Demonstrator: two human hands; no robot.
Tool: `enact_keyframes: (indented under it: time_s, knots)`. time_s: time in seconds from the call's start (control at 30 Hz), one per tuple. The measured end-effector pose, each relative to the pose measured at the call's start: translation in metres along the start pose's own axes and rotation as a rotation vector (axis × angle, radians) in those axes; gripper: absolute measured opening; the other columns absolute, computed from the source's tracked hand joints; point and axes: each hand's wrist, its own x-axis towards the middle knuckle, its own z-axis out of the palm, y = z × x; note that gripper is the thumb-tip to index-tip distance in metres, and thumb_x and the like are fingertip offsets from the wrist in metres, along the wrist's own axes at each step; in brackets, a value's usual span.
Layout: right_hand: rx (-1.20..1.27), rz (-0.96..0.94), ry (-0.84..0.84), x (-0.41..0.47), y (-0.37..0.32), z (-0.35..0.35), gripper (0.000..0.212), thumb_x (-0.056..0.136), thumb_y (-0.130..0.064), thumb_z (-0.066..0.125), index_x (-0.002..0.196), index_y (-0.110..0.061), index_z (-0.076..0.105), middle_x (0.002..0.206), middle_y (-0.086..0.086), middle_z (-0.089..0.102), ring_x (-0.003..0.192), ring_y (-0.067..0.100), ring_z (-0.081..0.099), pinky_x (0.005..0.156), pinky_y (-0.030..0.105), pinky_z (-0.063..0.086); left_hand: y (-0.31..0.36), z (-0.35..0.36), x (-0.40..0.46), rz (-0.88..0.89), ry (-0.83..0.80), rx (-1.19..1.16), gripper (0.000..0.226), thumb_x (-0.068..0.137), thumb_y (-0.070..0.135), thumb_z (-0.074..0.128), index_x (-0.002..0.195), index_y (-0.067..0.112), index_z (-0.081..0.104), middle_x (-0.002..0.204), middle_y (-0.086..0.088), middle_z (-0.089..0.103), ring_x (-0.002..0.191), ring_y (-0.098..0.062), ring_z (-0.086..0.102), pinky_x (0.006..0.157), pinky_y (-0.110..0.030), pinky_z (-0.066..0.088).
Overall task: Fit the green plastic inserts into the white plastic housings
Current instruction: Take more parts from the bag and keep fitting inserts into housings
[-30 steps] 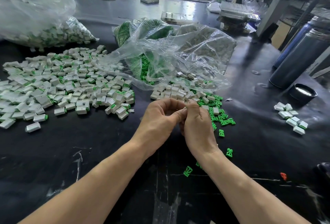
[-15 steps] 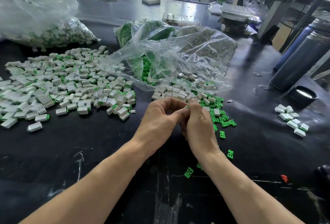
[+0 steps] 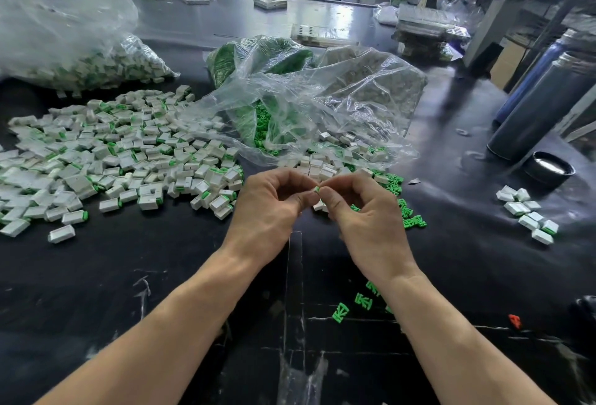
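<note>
Head view showed the black worktop (image 3: 96, 291) cut off at every edge, with a clear bag (image 3: 322, 104) blurring the green inserts inside it. Left of it spread a heap of white housings (image 3: 113, 159). Over the worktop's middle, the left hand (image 3: 271, 207) and right hand (image 3: 364, 217) met fingertip to fingertip, both pinching one small white-and-green piece (image 3: 317, 189), mostly hidden by the fingers.

White housings (image 3: 122, 159) with green inserts (image 3: 414, 220) lie on a black table (image 3: 129, 275), beside one red piece (image 3: 515, 321).
</note>
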Motion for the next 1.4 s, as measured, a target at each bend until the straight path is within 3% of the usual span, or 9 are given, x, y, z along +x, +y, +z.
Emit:
enact_keyframes:
  time_s: [0.07, 0.2, 0.33, 0.47, 0.57, 0.7, 0.77, 0.97, 1.4]
  knots:
    - [-0.021, -0.003, -0.007, 0.0005, 0.0002, -0.001, 0.009, 0.092, -0.013, 0.078, 0.092, -0.021, 0.073, 0.082, -0.007, 0.074, 0.077, 0.007, 0.069, 0.073, 0.022, 0.054, -0.0016, -0.0006, 0.0004, 0.015, -0.01, 0.019, 0.006, 0.084, 0.008, 0.081, 0.088, 0.011, 0.077, 0.082, 0.001, 0.077, 0.075, -0.005, 0.069, 0.071, -0.021, 0.055]
    - [-0.014, 0.034, -0.053, 0.0022, 0.0022, -0.0039, 0.013, 0.093, -0.016, 0.076, 0.089, -0.026, 0.07, 0.079, -0.008, 0.071, 0.068, 0.005, 0.062, 0.063, 0.028, 0.05, -0.0026, -0.0015, 0.0007, 0.026, -0.035, 0.028, 0.009, 0.085, 0.005, 0.08, 0.088, 0.013, 0.078, 0.081, 0.004, 0.077, 0.076, -0.002, 0.07, 0.07, -0.015, 0.052]
    - [-0.001, 0.066, -0.046, 0.0034, 0.0048, -0.003, 0.011, 0.094, -0.018, 0.074, 0.088, -0.026, 0.069, 0.076, -0.008, 0.069, 0.063, 0.007, 0.059, 0.063, 0.033, 0.05, -0.0008, -0.0021, -0.0003, 0.025, -0.061, 0.018, 0.008, 0.085, 0.005, 0.08, 0.088, 0.012, 0.078, 0.08, 0.003, 0.077, 0.075, -0.001, 0.069, 0.069, -0.015, 0.051]
    - [0.018, 0.094, -0.034, 0.0036, 0.0058, -0.0031, 0.009, 0.095, -0.018, 0.073, 0.087, -0.023, 0.07, 0.074, -0.006, 0.069, 0.064, 0.011, 0.06, 0.063, 0.041, 0.054, -0.0004, -0.0022, -0.0013, 0.037, -0.06, 0.054, 0.012, 0.086, 0.008, 0.08, 0.094, 0.017, 0.077, 0.084, -0.001, 0.077, 0.08, -0.012, 0.073, 0.073, -0.024, 0.057]
    - [0.017, 0.11, -0.041, 0.0035, 0.0078, -0.0029, 0.006, 0.095, -0.02, 0.072, 0.09, -0.021, 0.07, 0.079, 0.001, 0.072, 0.072, 0.026, 0.068, 0.065, 0.046, 0.058, -0.0019, -0.0021, -0.0033, 0.103, -0.076, 0.194, 0.014, 0.087, 0.018, 0.081, 0.096, 0.028, 0.074, 0.083, 0.005, 0.073, 0.077, -0.012, 0.069, 0.075, -0.032, 0.059]
    - [0.09, 0.136, -0.049, 0.0032, 0.0084, -0.0027, 0.009, 0.098, -0.019, 0.07, 0.089, -0.02, 0.07, 0.068, -0.005, 0.07, 0.052, 0.012, 0.059, 0.045, 0.028, 0.049, -0.0027, -0.0032, -0.0024, 0.176, -0.052, 0.281, 0.017, 0.086, 0.016, 0.082, 0.092, 0.029, 0.074, 0.082, 0.009, 0.07, 0.073, -0.01, 0.066, 0.073, -0.031, 0.057]
    - [0.164, 0.153, -0.044, 0.0036, 0.0082, -0.0043, 0.01, 0.1, -0.018, 0.068, 0.091, -0.015, 0.071, 0.067, -0.004, 0.069, 0.05, 0.009, 0.057, 0.043, 0.024, 0.046, -0.0028, -0.0048, -0.0008, 0.177, -0.04, 0.283, 0.018, 0.085, 0.015, 0.083, 0.094, 0.028, 0.075, 0.083, 0.01, 0.071, 0.074, -0.01, 0.066, 0.074, -0.032, 0.058]
    - [0.166, 0.139, -0.076, 0.0027, 0.0041, -0.0079, 0.009, 0.098, -0.02, 0.072, 0.095, -0.012, 0.074, 0.072, -0.002, 0.071, 0.056, 0.007, 0.06, 0.044, 0.023, 0.047, -0.0039, -0.0056, 0.0001, 0.179, -0.041, 0.289, 0.018, 0.085, 0.016, 0.083, 0.096, 0.028, 0.075, 0.084, 0.01, 0.071, 0.075, -0.01, 0.067, 0.074, -0.03, 0.058]
    - [0.113, 0.172, -0.039, 0.0035, 0.0052, -0.0024, 0.015, 0.101, -0.02, 0.067, 0.086, -0.016, 0.067, 0.059, -0.009, 0.064, 0.042, 0.01, 0.052, 0.04, 0.023, 0.042, -0.0004, -0.0018, -0.0034, 0.222, -0.005, 0.34, 0.013, 0.083, 0.023, 0.085, 0.091, 0.027, 0.076, 0.084, 0.013, 0.07, 0.077, -0.005, 0.068, 0.073, -0.026, 0.058]
